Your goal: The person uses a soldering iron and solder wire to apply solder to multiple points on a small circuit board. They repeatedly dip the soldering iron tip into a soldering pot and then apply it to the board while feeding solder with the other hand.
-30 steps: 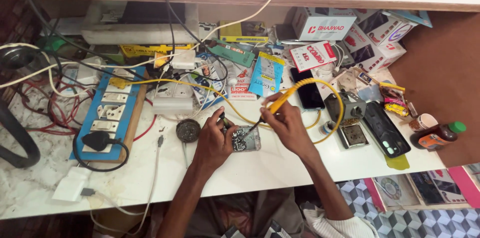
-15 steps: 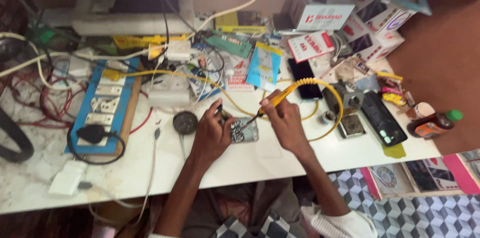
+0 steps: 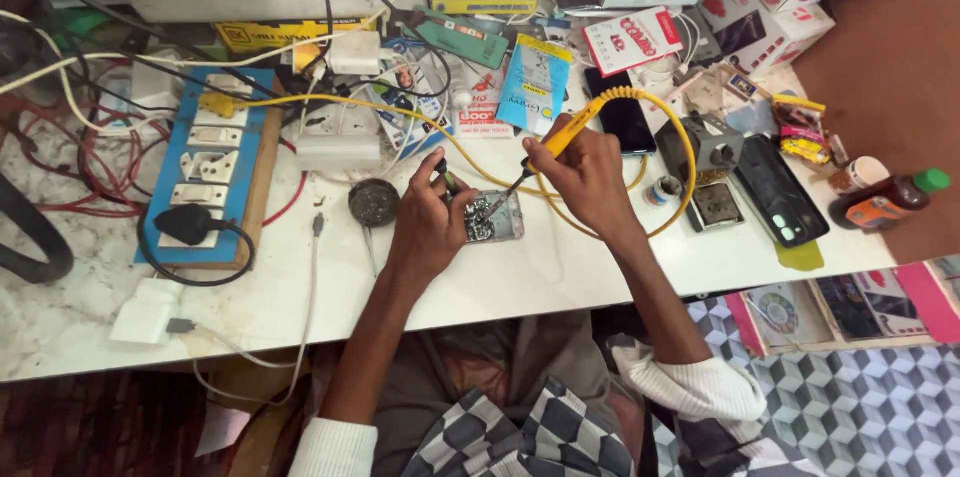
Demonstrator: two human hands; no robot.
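Pinching a thin dark tool at the small opened phone board (image 3: 492, 217) just right of its fingers, the left hand (image 3: 432, 227) steadies it while the right hand (image 3: 590, 177) grips the yellow-handled soldering iron (image 3: 560, 142), whose hot tip could slip and burn nearby fingers.

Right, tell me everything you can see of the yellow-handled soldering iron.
The yellow-handled soldering iron is a slim pen-shaped tool, its plastic-looking handle held slantwise in the right hand. Its dark metal tip points down-left at the small opened circuit board, which the left hand steadies on the white worktop. A yellow cord loops from the handle's top end out to the right and back under the wrist.
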